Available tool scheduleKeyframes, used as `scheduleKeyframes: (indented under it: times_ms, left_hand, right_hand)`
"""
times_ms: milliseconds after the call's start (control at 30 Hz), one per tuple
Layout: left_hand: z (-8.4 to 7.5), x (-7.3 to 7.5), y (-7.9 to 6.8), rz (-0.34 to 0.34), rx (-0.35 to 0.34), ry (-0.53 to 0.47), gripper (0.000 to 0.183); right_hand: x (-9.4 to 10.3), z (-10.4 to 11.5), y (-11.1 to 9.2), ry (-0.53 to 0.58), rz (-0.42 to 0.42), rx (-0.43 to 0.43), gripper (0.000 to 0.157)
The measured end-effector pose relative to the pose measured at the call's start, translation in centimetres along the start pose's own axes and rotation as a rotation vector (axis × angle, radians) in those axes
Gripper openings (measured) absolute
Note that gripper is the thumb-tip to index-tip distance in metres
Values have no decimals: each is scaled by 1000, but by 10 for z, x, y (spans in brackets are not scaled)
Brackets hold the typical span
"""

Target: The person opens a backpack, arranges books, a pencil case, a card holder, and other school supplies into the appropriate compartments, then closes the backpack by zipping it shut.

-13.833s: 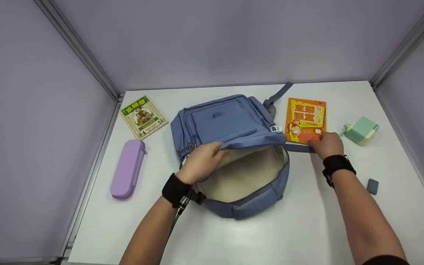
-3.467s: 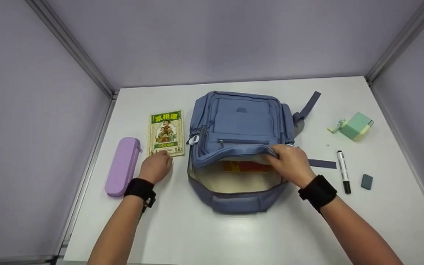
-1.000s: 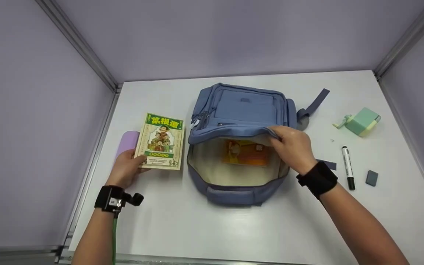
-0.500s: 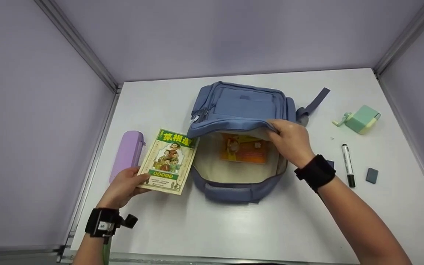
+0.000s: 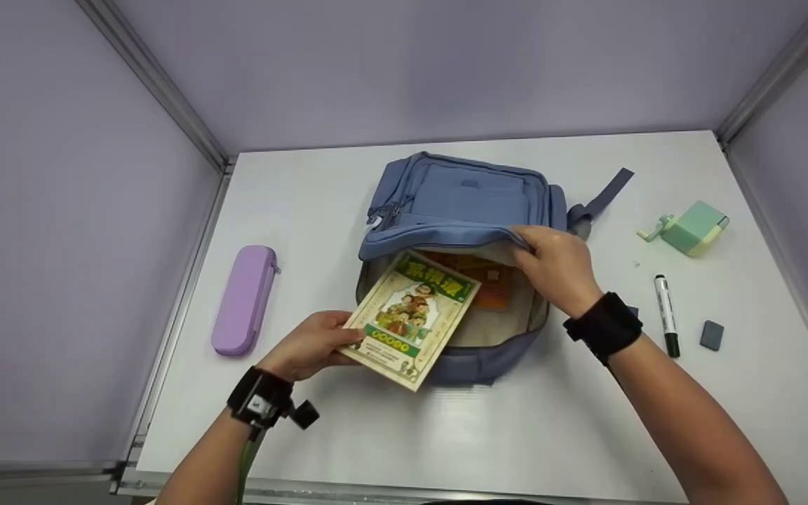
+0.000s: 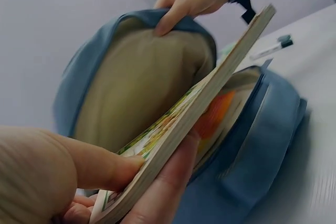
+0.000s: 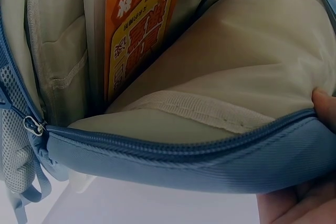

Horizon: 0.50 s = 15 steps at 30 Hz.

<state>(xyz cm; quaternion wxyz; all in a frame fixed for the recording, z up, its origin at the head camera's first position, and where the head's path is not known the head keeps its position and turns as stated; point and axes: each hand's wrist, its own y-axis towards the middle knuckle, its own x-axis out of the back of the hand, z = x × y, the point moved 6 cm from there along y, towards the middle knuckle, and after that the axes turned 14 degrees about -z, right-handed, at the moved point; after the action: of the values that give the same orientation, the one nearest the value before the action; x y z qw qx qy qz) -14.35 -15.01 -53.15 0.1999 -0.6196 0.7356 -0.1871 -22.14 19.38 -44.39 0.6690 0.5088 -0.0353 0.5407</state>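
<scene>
A blue backpack (image 5: pixel 474 196) lies on the table with its main pocket gaping toward me. My right hand (image 5: pixel 560 270) pinches the edge of its front flap and holds it raised; the right wrist view shows the thumb over the zipper edge. My left hand (image 5: pixel 313 347) grips a green-and-cream book (image 5: pixel 411 319) by its lower left corner, thumb on the cover, fingers beneath. The book is tilted, its top end at the pocket's mouth. Inside the pocket sits an orange book (image 7: pixel 139 30), partly hidden behind the green one in the head view.
A purple pencil case (image 5: pixel 244 300) lies at the left. On the right are a mint green pencil sharpener (image 5: pixel 694 228) with a crank, a black-capped marker (image 5: pixel 665 315) and a dark eraser (image 5: pixel 712 335). A backpack strap (image 5: pixel 607 193) stretches out toward the back right.
The orange book went from the table into the backpack. My left hand picked up the green book and brought it rightward to the opening. The right hand took over the flap; a marker now shows.
</scene>
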Motion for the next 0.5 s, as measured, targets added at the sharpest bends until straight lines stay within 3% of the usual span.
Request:
scheduleKeyframes:
  times_ms: [233,367,500]
  left_hand:
    - [-12,-41,43,-18,64,-4,34]
    - [-11,-55,63,-84,115,-63,33]
    - [-11,-70,81,-153,112,-105,33]
  right_hand:
    - [-1,-1,0,8,16,-5,30]
    - [-2,-1,1,12,25,-4,31]
    - [-1,0,0,10,27,-7,31]
